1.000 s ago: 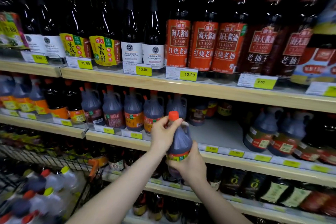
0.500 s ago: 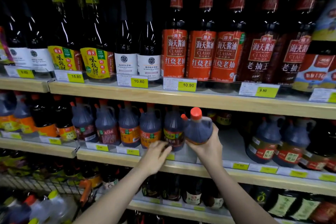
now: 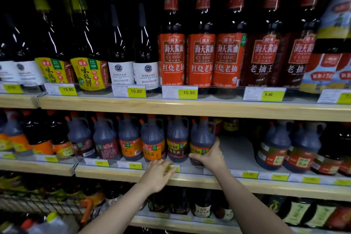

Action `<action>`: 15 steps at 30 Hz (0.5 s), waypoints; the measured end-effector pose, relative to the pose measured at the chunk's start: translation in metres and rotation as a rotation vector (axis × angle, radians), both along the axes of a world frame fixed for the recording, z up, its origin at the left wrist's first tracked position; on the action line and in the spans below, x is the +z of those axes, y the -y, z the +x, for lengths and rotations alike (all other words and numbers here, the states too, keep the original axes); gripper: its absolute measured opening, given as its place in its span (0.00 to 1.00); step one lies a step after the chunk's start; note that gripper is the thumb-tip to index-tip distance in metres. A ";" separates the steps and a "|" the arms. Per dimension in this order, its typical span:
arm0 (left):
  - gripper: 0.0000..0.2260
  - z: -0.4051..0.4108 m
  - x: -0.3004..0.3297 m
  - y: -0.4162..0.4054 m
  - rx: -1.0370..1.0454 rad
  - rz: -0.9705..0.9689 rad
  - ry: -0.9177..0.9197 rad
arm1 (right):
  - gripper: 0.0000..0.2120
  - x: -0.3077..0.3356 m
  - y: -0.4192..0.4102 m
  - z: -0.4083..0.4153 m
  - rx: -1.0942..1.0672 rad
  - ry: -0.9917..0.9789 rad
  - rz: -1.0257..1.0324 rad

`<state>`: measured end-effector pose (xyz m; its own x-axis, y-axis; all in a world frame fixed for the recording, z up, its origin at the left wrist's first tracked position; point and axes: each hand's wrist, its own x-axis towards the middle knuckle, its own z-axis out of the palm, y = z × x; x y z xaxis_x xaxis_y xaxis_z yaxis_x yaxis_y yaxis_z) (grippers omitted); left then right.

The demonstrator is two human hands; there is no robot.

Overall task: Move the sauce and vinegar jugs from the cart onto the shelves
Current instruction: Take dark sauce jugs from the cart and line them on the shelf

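The right hand (image 3: 210, 156) grips a dark sauce jug (image 3: 201, 138) standing on the middle shelf (image 3: 237, 181), fingers curled round its base. The left hand (image 3: 158, 174) rests open at the shelf edge.

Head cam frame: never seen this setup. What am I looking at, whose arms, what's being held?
There is no robot here. A person wears one wide-angle camera on the head, looking forward and down, so the two bare arms coming up from the bottom edge are the wearer's own.

They face store shelves. The middle shelf carries a row of dark sauce jugs with red caps. The right hand grips the lower part of the rightmost jug in that row, which stands upright on the shelf beside its neighbours. To its right is a bare stretch of shelf. The left hand holds nothing; its fingers lie flat at the shelf's front edge by the price tags.

The top shelf holds tall bottles. At bottom left, part of a wire cart shows, with more capped jugs in it.
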<state>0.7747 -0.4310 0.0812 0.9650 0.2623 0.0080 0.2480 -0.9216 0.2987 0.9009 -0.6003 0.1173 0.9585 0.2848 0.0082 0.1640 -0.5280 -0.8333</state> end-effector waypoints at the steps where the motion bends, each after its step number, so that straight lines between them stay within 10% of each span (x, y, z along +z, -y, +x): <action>1: 0.35 0.000 0.004 0.002 0.008 -0.013 0.000 | 0.61 -0.002 0.005 0.002 0.026 -0.012 -0.002; 4: 0.36 -0.007 0.022 0.008 0.036 -0.055 0.041 | 0.62 0.006 0.032 -0.007 0.114 0.004 -0.089; 9: 0.29 -0.037 0.054 0.053 0.137 -0.214 0.161 | 0.31 0.038 0.089 -0.044 0.286 0.114 -0.276; 15: 0.24 -0.135 0.034 0.109 0.271 -0.308 0.079 | 0.27 0.040 0.117 -0.088 0.625 -0.021 -0.336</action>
<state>0.6399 -0.5401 0.1154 0.8601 0.5086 -0.0392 0.4348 -0.6908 0.5777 0.8132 -0.7174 0.1570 0.6142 0.7652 -0.1931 0.5060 -0.5696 -0.6478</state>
